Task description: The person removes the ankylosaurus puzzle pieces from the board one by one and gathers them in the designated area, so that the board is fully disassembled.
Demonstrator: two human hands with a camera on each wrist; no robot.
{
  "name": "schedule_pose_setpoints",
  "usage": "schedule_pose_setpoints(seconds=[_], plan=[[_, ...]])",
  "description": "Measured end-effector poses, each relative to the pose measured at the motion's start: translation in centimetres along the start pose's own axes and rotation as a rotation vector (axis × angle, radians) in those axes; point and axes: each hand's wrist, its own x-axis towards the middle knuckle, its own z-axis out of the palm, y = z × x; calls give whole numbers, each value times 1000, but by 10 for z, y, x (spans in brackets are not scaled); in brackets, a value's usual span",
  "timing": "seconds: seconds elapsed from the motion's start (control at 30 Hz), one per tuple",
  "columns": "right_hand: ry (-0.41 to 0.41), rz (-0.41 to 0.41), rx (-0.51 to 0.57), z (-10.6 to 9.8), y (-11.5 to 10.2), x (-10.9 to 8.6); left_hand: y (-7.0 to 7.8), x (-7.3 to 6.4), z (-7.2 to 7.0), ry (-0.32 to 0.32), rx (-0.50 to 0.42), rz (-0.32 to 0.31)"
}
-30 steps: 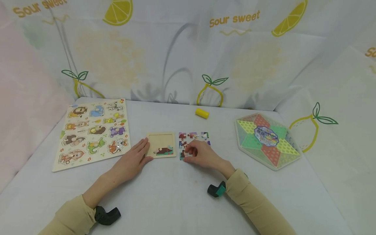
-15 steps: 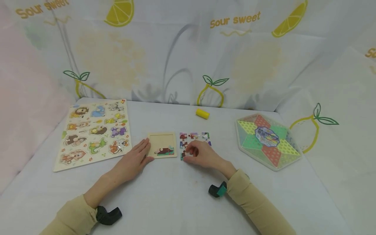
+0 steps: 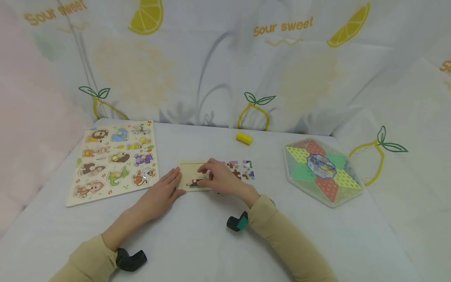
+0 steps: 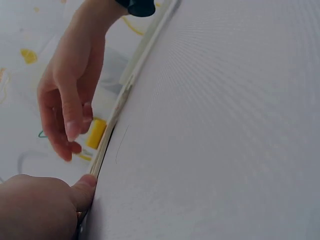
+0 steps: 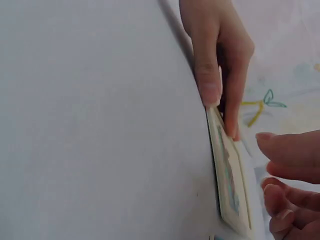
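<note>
A square wooden puzzle tray lies flat at the middle of the table, with joined dark red and green jigsaw pieces along its bottom. My left hand rests against its left edge with straight fingers; the right wrist view shows the thumb on the near rim. Over the tray's right side hovers my right hand, thumb and fingers loosely bent and apart. I see no piece between them. Loose jigsaw pieces lie to the right, partly hidden by that hand.
On the left lies a large animal peg puzzle board. A hexagonal game box with coloured triangles sits on the right. Behind the tray is a yellow cylinder. A lemon-print curtain hangs at the back.
My right hand has moved left from the loose jigsaw pieces to above the tray. The left hand stays at the tray's edge. The head view has shifted slightly.
</note>
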Motion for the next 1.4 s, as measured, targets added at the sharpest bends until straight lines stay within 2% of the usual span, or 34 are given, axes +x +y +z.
schedule_pose_setpoints(seconds=[0.1,0.2,0.3,0.43,0.97,1.17,1.4], plan=[[-75,8,-45,8,-7,10,1,0,2,5,-7,0],[-101,17,-87,16,-8,15,2,-1,3,5,-11,1],[-89,19,-99,22,-4,15,1,0,3,4,5,2],[-70,21,-64,24,-4,14,-1,0,1,8,18,1],[-79,48,-79,29,-5,13,-1,2,1,9,15,13],[-71,46,-72,28,-6,12,0,1,0,22,23,24],[-67,56,-49,27,-7,11,0,1,-1,9,18,22]])
